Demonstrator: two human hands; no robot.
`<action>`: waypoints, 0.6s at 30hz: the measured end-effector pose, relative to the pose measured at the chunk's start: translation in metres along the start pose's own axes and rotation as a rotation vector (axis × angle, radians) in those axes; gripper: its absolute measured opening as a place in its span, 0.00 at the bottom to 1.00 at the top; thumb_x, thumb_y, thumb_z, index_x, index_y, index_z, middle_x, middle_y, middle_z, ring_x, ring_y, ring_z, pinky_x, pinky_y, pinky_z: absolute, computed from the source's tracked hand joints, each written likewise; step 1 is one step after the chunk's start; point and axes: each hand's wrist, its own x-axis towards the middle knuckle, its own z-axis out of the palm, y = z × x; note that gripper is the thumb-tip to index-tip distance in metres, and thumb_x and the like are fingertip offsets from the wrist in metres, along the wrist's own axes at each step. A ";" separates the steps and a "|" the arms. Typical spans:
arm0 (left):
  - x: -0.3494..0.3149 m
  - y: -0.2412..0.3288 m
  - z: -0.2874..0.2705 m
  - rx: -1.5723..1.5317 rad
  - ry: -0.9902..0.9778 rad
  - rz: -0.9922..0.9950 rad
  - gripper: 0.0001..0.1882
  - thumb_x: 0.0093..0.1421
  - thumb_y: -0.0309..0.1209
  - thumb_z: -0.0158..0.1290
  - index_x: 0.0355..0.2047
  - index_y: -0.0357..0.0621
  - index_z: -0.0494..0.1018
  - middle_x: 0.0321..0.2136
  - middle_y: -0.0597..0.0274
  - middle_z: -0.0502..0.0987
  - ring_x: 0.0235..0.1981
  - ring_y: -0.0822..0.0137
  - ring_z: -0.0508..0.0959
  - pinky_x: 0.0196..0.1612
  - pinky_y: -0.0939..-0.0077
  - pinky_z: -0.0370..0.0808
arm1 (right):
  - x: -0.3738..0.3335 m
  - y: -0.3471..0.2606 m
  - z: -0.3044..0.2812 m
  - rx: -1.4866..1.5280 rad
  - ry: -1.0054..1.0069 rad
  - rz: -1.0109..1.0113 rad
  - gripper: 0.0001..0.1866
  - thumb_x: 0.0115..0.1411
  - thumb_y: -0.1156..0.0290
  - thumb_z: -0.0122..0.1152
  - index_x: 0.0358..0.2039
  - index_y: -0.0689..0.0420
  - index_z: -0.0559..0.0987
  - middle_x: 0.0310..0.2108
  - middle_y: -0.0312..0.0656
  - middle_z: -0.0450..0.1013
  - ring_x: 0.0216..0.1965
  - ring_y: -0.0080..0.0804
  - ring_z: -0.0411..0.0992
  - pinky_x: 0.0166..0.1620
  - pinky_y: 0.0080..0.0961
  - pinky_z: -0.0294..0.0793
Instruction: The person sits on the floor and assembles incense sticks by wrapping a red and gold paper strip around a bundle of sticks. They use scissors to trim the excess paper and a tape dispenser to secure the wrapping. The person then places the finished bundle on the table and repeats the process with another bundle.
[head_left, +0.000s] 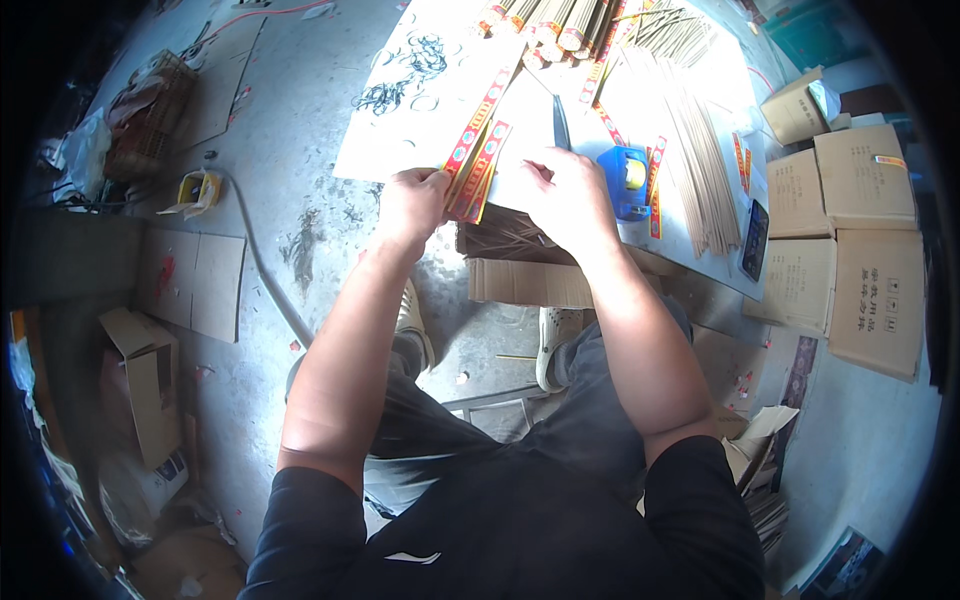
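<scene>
My left hand [412, 208] is closed on the near end of long red-and-yellow printed strips [477, 130] at the table's front edge. Thin sticks show between some of them. To its right, my right hand [568, 195] has its fingers curled with thumb and forefinger close together; anything between them is too small to make out. A blue tape dispenser [626, 180] with a yellow roll stands just right of that hand. Beyond its knuckles lies a dark, pointed tool [560, 122], perhaps scissors. Loose thin brown sticks [690, 160] lie farther right.
Stacked wrapped stick bundles [555, 25] lie at the table's far side. Black rubber bands [425, 58] are scattered at its left. A phone [755, 240] rests at the right edge. Below the front edge is an open carton [525, 283] holding sticks. Cardboard boxes [865, 180] stand right.
</scene>
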 end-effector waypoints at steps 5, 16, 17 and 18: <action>0.004 -0.004 -0.004 -0.004 0.014 -0.012 0.16 0.67 0.33 0.54 0.40 0.29 0.81 0.29 0.56 0.82 0.27 0.69 0.82 0.32 0.74 0.81 | 0.004 -0.019 -0.011 0.055 -0.024 0.088 0.13 0.65 0.67 0.63 0.42 0.63 0.85 0.33 0.50 0.83 0.33 0.39 0.81 0.39 0.32 0.80; -0.007 0.009 -0.003 -0.032 -0.069 -0.046 0.19 0.70 0.35 0.51 0.48 0.29 0.79 0.36 0.52 0.84 0.31 0.65 0.85 0.34 0.74 0.83 | -0.003 -0.014 -0.016 -0.020 -0.015 0.044 0.11 0.64 0.64 0.62 0.36 0.58 0.85 0.29 0.52 0.81 0.32 0.51 0.81 0.39 0.41 0.79; -0.011 0.013 -0.002 -0.036 -0.050 -0.047 0.18 0.70 0.34 0.50 0.47 0.29 0.79 0.34 0.53 0.84 0.30 0.66 0.85 0.33 0.73 0.82 | -0.004 -0.016 -0.020 -0.023 -0.034 0.051 0.12 0.64 0.64 0.62 0.37 0.58 0.85 0.29 0.52 0.81 0.32 0.51 0.81 0.40 0.41 0.79; -0.008 0.012 -0.004 0.003 -0.056 -0.042 0.17 0.70 0.34 0.50 0.46 0.29 0.79 0.34 0.53 0.84 0.31 0.66 0.85 0.32 0.73 0.81 | -0.004 -0.015 -0.027 -0.040 0.014 0.025 0.11 0.64 0.64 0.62 0.37 0.59 0.85 0.29 0.52 0.81 0.31 0.51 0.80 0.39 0.41 0.79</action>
